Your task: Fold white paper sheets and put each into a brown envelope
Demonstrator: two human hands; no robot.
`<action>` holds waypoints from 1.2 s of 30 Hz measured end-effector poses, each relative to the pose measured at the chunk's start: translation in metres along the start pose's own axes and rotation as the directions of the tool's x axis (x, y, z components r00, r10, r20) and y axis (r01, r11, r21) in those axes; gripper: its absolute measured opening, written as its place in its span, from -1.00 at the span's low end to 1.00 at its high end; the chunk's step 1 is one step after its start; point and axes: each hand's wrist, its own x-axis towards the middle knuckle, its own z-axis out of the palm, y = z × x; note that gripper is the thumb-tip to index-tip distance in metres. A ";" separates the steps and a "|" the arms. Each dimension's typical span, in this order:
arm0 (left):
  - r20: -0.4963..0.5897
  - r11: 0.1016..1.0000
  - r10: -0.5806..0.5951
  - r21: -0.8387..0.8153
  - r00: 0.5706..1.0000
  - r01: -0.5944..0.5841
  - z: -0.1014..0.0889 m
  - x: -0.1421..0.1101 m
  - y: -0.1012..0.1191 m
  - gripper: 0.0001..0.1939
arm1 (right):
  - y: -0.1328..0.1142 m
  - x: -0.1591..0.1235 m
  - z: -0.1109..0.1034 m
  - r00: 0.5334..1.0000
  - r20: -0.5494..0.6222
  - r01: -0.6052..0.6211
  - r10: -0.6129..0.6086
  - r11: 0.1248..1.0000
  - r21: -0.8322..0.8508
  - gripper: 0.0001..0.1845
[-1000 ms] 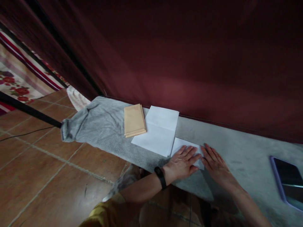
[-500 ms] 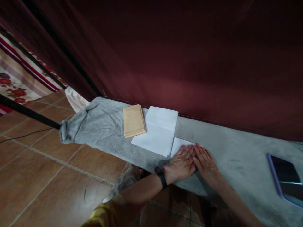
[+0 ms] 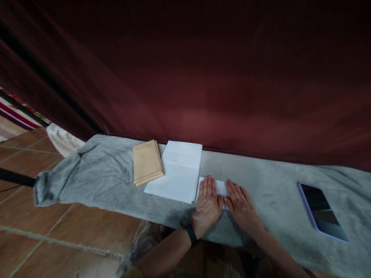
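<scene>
A small piece of white paper (image 3: pixel 221 188), which looks folded, lies on the grey cloth under both palms. My left hand (image 3: pixel 208 200) presses flat on its left part, fingers stretched out and pointing away from me. Against its right edge rests my right hand (image 3: pixel 241 204), also flat with the fingers extended. The two thumbs nearly meet at the paper's near side. Just left of my left hand is a stack of larger white sheets (image 3: pixel 182 173) with a crease across the top one. Several brown envelopes (image 3: pixel 147 162) overlap the stack's left edge.
The grey cloth (image 3: pixel 101 173) covers a long narrow bench. A phone (image 3: pixel 322 211) with a purple edge lies at the right. Behind the bench hangs a dark red curtain (image 3: pixel 203 96). A black bar (image 3: pixel 17 177) and a tiled floor (image 3: pixel 87 231) show at the left.
My hands have moved apart from their overlapped position; the left now lies flat on the paper's left part. The view has shifted rightward, so the bench items appear farther left.
</scene>
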 end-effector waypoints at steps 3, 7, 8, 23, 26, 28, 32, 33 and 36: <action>-0.050 0.999 -0.035 0.019 0.998 0.036 0.001 -0.001 -0.001 -0.24 | 0.003 -0.001 -0.003 1.000 0.014 -0.027 0.027 1.000 0.005 -0.33; -0.004 0.998 -0.042 0.040 0.999 0.042 -0.005 0.000 -0.003 -0.16 | 0.009 -0.005 -0.003 0.995 0.062 -0.085 0.081 0.995 0.056 -0.32; 0.019 0.998 -0.041 0.049 0.999 0.040 -0.007 0.001 -0.003 -0.15 | 0.011 -0.007 -0.003 0.992 0.079 -0.102 0.097 0.993 0.067 -0.32; 0.039 0.991 0.015 0.129 0.999 -0.020 -0.008 0.003 -0.005 -0.16 | -0.012 0.052 -0.036 0.898 0.031 -0.357 0.439 0.685 0.635 -0.36; 0.032 0.980 0.067 0.186 0.997 -0.072 -0.004 0.001 -0.009 -0.31 | -0.037 0.045 -0.028 0.964 0.169 -0.265 0.206 0.799 0.540 -0.36; 0.027 0.973 0.071 0.216 0.997 -0.075 -0.002 0.000 -0.011 -0.34 | -0.048 0.036 -0.023 0.960 0.261 -0.215 0.100 0.860 0.462 -0.35; 0.058 0.979 0.046 0.194 0.997 -0.056 -0.004 0.001 -0.011 -0.32 | -0.046 0.024 -0.017 0.948 0.298 -0.229 0.114 0.894 0.386 -0.37; 0.068 0.982 0.038 0.181 0.997 -0.049 -0.005 0.001 -0.010 -0.31 | -0.043 0.022 -0.016 0.949 0.287 -0.234 0.129 0.899 0.370 -0.37; 0.077 0.988 0.008 0.154 0.997 -0.020 -0.009 0.003 -0.006 -0.30 | -0.034 0.016 -0.009 0.966 0.225 -0.193 0.126 0.933 0.305 -0.39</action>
